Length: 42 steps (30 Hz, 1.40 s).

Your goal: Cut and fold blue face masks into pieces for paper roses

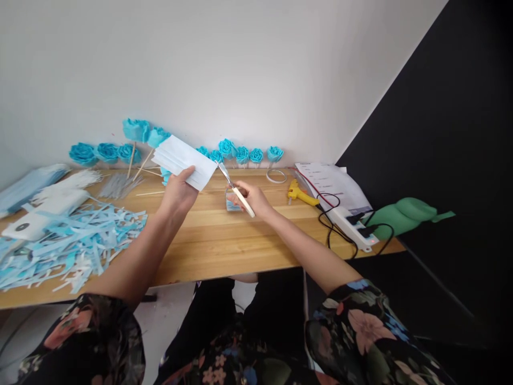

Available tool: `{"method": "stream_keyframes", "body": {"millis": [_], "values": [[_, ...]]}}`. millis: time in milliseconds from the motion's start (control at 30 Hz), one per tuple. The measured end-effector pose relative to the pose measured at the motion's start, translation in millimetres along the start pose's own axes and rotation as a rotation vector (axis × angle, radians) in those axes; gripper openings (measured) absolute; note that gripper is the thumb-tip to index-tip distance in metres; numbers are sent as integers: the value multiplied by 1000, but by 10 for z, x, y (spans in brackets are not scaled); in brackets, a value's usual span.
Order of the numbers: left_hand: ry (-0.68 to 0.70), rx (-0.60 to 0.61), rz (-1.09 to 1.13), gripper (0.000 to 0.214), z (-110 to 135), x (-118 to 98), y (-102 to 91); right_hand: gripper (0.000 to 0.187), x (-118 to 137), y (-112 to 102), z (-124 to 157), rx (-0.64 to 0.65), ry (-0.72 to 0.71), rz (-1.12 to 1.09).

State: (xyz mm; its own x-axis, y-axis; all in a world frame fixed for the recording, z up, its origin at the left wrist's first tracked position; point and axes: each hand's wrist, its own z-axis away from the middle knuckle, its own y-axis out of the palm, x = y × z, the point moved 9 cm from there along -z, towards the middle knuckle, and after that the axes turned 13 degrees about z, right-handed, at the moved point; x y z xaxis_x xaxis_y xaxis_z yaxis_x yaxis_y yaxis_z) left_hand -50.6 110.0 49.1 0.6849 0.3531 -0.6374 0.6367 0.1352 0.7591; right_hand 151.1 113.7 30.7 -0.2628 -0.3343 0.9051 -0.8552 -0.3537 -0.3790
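Note:
My left hand [181, 191] is closed on a pale pleated face mask [186, 160], holding it up above the table with the thumb on top. Cream-handled scissors [244, 202] are in my right hand [253, 199], their metal blades pointing up and left at the mask's right edge. Whether the blades touch the mask I cannot tell. Just under my right hand stands a small clear container [232, 205] with blue stripes or pieces in it, partly hidden by the fingers. Blue crepe-like flowers [227, 148] stand in a row behind the hands, some hidden by the mask.
Cut blue and white strips [84, 240] heap at left, near stacked masks [32, 187] and clear thin sticks [118, 185]. At right lie a roll of tape [276, 176], a yellow glue gun [300, 193], papers [334, 184], a power strip [352, 229] with cables, and a green object [401, 216].

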Motion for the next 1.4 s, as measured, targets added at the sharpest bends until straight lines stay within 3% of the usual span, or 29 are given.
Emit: {"method": "stream_keyframes", "body": {"millis": [200, 433, 567, 700, 833, 1000, 1233, 1400], "values": [[0, 33, -92, 35, 20, -34, -24, 52, -40, 71, -60, 77, 95, -78], [-246, 199, -296, 46, 214, 210, -135, 59, -127, 83, -6, 65, 134, -114], [-265, 243, -511, 32, 283, 270, -259, 56, -139, 51, 58, 51, 137, -119], [-221, 321, -668, 35, 308, 258, -271, 53, -116, 17, 91, 23, 133, -151], [-240, 307, -603, 36, 310, 250, -261, 54, -127, -11, 108, -2, 154, -227], [-331, 287, -364, 33, 347, 282, -218, 65, -145, -29, 118, -3, 189, -376], [-450, 527, -313, 21, 570, 414, -22, 63, -101, -28, 126, 21, 184, -452], [-490, 595, -386, 17, 654, 492, -1, 67, -81, 42, 160, 79, 188, -420]]}}
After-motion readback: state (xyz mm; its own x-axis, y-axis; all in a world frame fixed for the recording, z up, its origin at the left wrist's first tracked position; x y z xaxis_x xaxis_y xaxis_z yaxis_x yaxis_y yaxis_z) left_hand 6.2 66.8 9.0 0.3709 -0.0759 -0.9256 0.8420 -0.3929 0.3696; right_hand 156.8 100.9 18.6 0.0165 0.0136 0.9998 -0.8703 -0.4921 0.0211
